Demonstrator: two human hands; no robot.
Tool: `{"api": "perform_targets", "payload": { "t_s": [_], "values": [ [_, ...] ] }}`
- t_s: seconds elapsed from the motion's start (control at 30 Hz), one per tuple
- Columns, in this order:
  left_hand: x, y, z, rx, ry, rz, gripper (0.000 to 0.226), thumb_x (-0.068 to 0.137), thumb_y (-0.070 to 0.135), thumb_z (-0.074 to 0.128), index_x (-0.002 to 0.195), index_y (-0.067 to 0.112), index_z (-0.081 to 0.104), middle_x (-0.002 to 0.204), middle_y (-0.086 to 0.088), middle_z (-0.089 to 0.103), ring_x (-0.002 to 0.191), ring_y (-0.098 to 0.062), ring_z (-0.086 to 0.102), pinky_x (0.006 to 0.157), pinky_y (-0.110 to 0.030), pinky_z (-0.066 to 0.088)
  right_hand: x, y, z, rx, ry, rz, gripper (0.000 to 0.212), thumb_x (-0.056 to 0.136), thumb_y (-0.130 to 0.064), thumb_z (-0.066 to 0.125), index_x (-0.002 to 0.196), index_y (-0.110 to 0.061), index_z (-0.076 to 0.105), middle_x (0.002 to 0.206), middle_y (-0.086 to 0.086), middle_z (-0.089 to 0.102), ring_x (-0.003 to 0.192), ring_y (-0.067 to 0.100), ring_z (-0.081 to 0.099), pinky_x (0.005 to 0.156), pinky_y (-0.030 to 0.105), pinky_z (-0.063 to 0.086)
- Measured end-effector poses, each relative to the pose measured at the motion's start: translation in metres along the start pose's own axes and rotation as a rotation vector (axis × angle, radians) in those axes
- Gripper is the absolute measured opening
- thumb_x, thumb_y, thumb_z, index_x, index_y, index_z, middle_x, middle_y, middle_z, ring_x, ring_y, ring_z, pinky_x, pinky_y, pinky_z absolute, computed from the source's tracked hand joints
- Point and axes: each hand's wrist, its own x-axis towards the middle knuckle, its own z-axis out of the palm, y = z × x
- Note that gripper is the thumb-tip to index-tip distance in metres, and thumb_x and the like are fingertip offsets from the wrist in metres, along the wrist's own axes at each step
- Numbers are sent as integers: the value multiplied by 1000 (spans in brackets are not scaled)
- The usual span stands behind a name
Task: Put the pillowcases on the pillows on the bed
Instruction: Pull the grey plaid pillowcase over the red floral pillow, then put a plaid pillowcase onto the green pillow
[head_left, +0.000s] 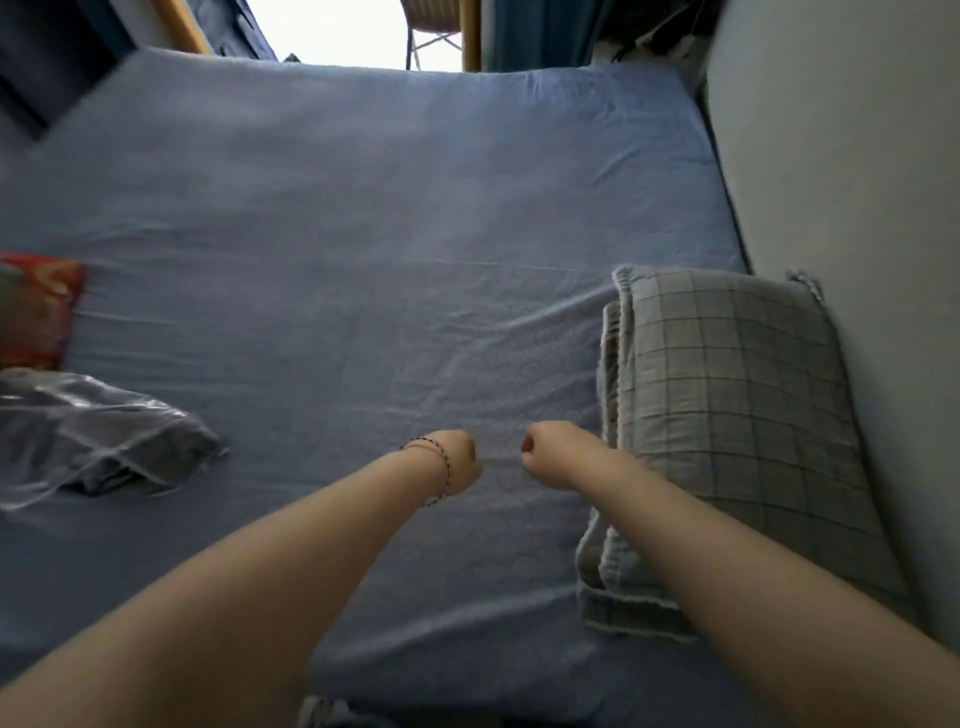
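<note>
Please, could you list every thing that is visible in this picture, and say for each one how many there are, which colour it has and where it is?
bed sheet: one, blue, covers the whole mattress
checked pillow: one, grey-blue, right side of the bed, against the wall
shiny cloth: one, silver-grey, crumpled at the left edge; perhaps a pillowcase
red pillow: one, red patterned, left edge beyond the shiny cloth, blurred and cut off
wall: one, pale grey, right of the bed
bracelet: one, dark and light, on the left wrist
left hand: one, curled, over the sheet
right hand: one, curled, beside the checked pillow
</note>
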Motion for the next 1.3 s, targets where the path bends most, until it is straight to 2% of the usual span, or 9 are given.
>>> {"api": "perform_targets", "payload": {
  "t_s": [0.1, 0.3, 0.5, 0.73, 0.93, 1.03, 1.13, 1.2, 1.3],
  "values": [
    [-29, -95, 0, -1, 23, -39, 34, 96, 29, 40, 116, 9, 58, 115, -9, 60, 104, -26, 58, 86, -35, 47, 6, -86, 23, -36, -76, -66, 26, 92, -21, 44, 108, -10, 62, 111, 10, 62, 97, 28, 59, 77, 34, 48],
    [-78, -303, 7, -139, 101, -170, 32, 92, 28, 45, 107, 7, 64, 109, -12, 64, 100, -26, 59, 86, -32, 46, 28, -262, 66, -66, -125, -143, 30, 92, -21, 45, 111, -7, 63, 115, 12, 63, 104, 28, 58, 86, 36, 48],
    [-98, -426, 4, -197, 194, -285, 29, 91, 24, 43, 110, 11, 61, 119, -12, 59, 109, -28, 54, 91, -33, 45, 52, -358, 96, -60, -157, -151, 30, 94, -21, 44, 115, -10, 61, 117, 10, 61, 105, 26, 58, 83, 32, 46],
    [-74, -507, 18, 74, 137, -332, 35, 93, 37, 41, 126, 34, 52, 156, -5, -13, 143, -27, -13, 116, -45, 7, 103, -420, 112, -128, -224, -177, 29, 94, -23, 44, 116, -12, 60, 119, 9, 61, 107, 26, 58, 88, 34, 48],
    [-26, -551, 17, 170, -103, -323, 44, 95, 42, 35, 136, 29, 43, 151, -8, -28, 139, -31, -25, 114, -52, -2, 145, -464, 118, -147, -233, -167, 29, 94, -23, 44, 117, -14, 60, 121, 8, 61, 109, 27, 57, 90, 35, 48],
    [-9, -574, 21, 182, -146, -324, 58, 97, 40, 33, 147, 16, 20, 154, -3, -22, 141, -28, -20, 115, -51, -1, 160, -486, 127, -107, -230, -146, 28, 93, -23, 44, 113, -13, 61, 116, 9, 63, 105, 27, 58, 86, 34, 48],
    [0, -600, 10, 53, 26, -317, 76, 95, 26, 44, 147, 9, -10, 157, -1, -2, 143, -26, 9, 113, -47, 16, 168, -512, 136, -85, -193, -135, 25, 93, -23, 42, 109, -15, 59, 112, 8, 62, 100, 28, 59, 78, 32, 46],
    [1, -628, -10, 8, 160, -247, 74, 93, 13, 47, 148, 8, -2, 153, -4, 14, 129, -26, 37, 103, -40, 35, 176, -542, 147, -70, -139, -126, 24, 93, -21, 41, 109, -17, 58, 112, 7, 62, 100, 28, 58, 73, 29, 41],
    [-9, -667, -34, 19, 169, -46, 52, 88, -4, 42, 137, 9, 30, 136, -10, 35, 110, -29, 53, 90, -37, 45, 185, -588, 167, 65, -89, -56, 27, 93, -22, 41, 109, -13, 61, 110, 7, 65, 99, 28, 59, 70, 28, 40]
  ]
}}
